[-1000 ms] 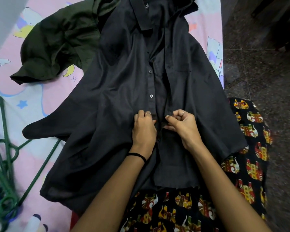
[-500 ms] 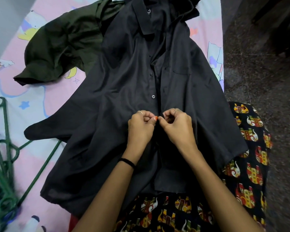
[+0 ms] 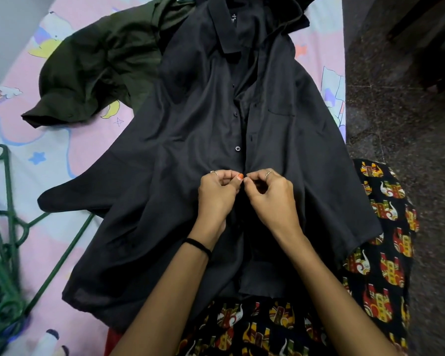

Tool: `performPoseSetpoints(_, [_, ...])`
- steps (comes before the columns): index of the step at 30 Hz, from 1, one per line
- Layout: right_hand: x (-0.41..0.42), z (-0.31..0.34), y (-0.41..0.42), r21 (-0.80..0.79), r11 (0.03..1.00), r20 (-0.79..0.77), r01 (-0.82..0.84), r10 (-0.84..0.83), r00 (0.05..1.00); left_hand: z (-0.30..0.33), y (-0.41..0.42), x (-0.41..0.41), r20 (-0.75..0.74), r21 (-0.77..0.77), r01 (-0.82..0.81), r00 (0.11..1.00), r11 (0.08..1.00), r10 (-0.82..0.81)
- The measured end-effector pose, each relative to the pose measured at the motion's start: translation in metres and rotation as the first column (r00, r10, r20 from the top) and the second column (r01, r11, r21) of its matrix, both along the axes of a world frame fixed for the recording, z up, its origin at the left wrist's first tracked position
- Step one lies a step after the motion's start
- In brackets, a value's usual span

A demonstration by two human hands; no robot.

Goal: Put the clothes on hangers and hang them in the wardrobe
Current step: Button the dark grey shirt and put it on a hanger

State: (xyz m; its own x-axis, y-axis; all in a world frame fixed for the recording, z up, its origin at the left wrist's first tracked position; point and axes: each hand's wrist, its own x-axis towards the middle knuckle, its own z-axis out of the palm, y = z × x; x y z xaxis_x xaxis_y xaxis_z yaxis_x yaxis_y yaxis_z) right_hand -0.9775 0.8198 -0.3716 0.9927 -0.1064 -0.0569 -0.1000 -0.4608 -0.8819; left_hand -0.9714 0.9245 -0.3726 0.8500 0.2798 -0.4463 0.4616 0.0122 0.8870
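I see the black shirt [image 3: 190, 155] spread front-up across the pink patterned bedsheet [image 3: 49, 155], its collar at the far end and its hem over my lap. My left hand [image 3: 217, 194] and right hand [image 3: 270, 196] meet at the shirt's front placket just below the pale button [image 3: 237, 148], fingers curled, each pinching an edge of the fabric. An olive-green garment [image 3: 98, 73] lies crumpled beside the shirt's far left shoulder, and the green hangers [image 3: 5, 240] lie left of its near sleeve.
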Motion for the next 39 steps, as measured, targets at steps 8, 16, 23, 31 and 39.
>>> performPoseSetpoints(8, [0.007,0.003,-0.001,0.103,0.994,-0.191,0.048,-0.027,0.981,-0.004,0.004,0.000,0.038,0.053,-0.060,0.998,0.997,0.058])
performPoseSetpoints(16, [0.010,0.002,0.002,0.049,0.998,-0.213,0.039,-0.028,0.977,0.001,0.008,0.003,0.010,0.116,0.034,0.999,0.993,-0.035])
performPoseSetpoints(23, [0.002,0.003,0.009,0.102,0.993,-0.120,0.053,-0.040,0.992,-0.001,0.003,0.005,0.020,0.149,-0.027,0.999,0.988,0.025])
performPoseSetpoints(31, [0.006,0.003,0.005,0.647,0.718,-0.387,0.257,0.019,0.922,0.005,0.003,0.005,-0.023,-0.152,-0.088,0.996,0.984,0.085])
performPoseSetpoints(39, [0.025,0.002,-0.008,0.801,0.410,-0.577,0.436,0.331,0.747,0.011,0.007,0.008,-0.058,-0.406,-0.087,0.996,0.910,0.069])
